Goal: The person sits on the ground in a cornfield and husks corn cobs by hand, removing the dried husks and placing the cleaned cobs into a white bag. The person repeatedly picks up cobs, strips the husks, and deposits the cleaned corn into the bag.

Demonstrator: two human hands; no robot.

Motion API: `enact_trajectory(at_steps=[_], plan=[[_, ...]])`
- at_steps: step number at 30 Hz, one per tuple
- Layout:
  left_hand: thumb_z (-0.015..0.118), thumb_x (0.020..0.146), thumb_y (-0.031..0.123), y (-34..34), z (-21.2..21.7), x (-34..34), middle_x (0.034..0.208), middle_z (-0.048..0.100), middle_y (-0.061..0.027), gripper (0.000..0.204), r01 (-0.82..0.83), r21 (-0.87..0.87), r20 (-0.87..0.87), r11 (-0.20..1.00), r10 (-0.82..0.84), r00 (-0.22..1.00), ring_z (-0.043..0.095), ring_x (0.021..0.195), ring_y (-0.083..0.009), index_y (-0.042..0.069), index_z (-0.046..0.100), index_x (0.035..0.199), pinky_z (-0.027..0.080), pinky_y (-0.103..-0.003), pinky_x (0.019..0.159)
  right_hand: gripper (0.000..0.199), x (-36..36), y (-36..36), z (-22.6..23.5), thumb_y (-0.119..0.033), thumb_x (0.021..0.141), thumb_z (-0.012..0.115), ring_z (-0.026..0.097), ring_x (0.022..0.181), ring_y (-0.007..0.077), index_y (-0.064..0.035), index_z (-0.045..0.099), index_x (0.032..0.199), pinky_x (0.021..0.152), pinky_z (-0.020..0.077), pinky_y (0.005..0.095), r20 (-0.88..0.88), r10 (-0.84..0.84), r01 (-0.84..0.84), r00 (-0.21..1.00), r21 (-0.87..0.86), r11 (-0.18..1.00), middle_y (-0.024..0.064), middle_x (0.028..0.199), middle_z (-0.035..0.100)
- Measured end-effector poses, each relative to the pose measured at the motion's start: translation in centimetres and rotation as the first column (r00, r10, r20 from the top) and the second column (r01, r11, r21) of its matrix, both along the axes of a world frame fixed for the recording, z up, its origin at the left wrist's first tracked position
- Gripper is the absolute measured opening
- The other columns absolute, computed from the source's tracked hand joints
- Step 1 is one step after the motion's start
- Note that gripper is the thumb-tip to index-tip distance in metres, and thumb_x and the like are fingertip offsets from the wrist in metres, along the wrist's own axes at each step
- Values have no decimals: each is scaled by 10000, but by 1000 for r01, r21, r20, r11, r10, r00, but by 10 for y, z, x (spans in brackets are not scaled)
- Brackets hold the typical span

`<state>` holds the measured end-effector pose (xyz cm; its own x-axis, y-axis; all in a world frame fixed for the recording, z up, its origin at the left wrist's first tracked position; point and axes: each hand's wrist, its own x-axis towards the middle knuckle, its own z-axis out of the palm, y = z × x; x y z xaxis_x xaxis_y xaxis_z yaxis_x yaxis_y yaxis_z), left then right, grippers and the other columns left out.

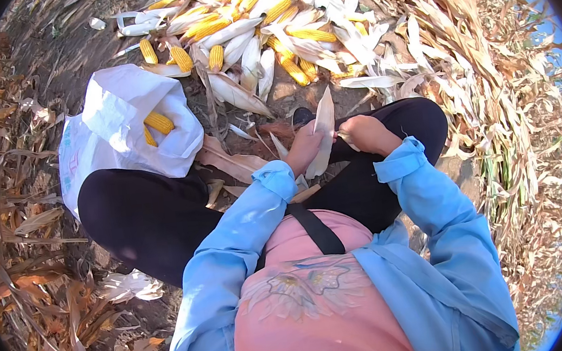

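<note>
Over my crossed legs, my left hand is closed around an ear of corn in its pale dry husk, held nearly upright. Just to its right my right hand is closed, fingers curled, close against the husk. What those fingers grip, perhaps a strip of husk, is mostly hidden. A white sack with its mouth open stands by my left knee, and yellow corn ears show inside it.
Ahead lies a wide heap of corn, some bare yellow ears, others still in husks. Loose husks litter the soil between my legs. Dry stalks are piled along the right, and dry leaves cover the left.
</note>
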<state>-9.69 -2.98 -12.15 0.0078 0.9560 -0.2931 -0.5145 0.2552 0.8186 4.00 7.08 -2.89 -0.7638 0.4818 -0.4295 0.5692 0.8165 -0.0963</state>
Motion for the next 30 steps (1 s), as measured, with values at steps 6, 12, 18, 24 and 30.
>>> enact_trajectory(at_steps=[6, 12, 18, 24, 30], plan=[[426, 961, 103, 14, -12, 1, 1042, 624, -79, 273, -40, 122, -9, 992, 41, 999, 596, 929, -148, 4, 551, 1181, 472, -322, 857, 95, 0, -1, 7, -118, 789, 577, 632, 776, 376, -57, 649, 794, 682, 516, 451, -133, 92, -92, 987, 6, 996, 176, 779, 640], [430, 935, 58, 16, -7, 15, 1075, 620, -52, 314, -5, 55, 165, 998, -4, 986, 589, 944, -142, 40, 547, 1227, 470, -313, 857, 109, -6, 30, -21, 7, 744, 575, 579, 701, 342, -32, 629, 831, 670, 488, 374, -286, 129, -148, 949, -45, 988, 184, 782, 620], [450, 972, 109, 17, -22, -10, 1157, 628, -76, 298, -68, 50, 242, 996, 53, 969, 617, 1035, -178, 34, 548, 1244, 481, -335, 912, 94, -58, 48, -40, -52, 824, 595, 524, 656, 245, 13, 606, 890, 649, 451, 359, -436, -394, 97, 809, -561, 822, 175, 714, 566], [495, 984, 215, 18, -28, -51, 1003, 661, -65, 278, -99, -128, 359, 987, 139, 923, 651, 872, -168, 40, 592, 1178, 529, -331, 769, 78, -121, 59, -46, -34, 851, 546, 550, 712, 106, -17, 609, 894, 662, 460, 275, -195, -652, 29, 733, -948, 317, 12, 788, 590], [387, 995, 473, 15, -13, -77, 1074, 643, -125, 512, -72, -29, 561, 997, 76, 825, 648, 949, -231, 42, 538, 1225, 533, -375, 872, 107, -149, 72, -89, -103, 906, 582, 578, 713, 135, 1, 609, 914, 648, 468, 304, -268, -715, -3, 646, -937, 349, 43, 802, 609]])
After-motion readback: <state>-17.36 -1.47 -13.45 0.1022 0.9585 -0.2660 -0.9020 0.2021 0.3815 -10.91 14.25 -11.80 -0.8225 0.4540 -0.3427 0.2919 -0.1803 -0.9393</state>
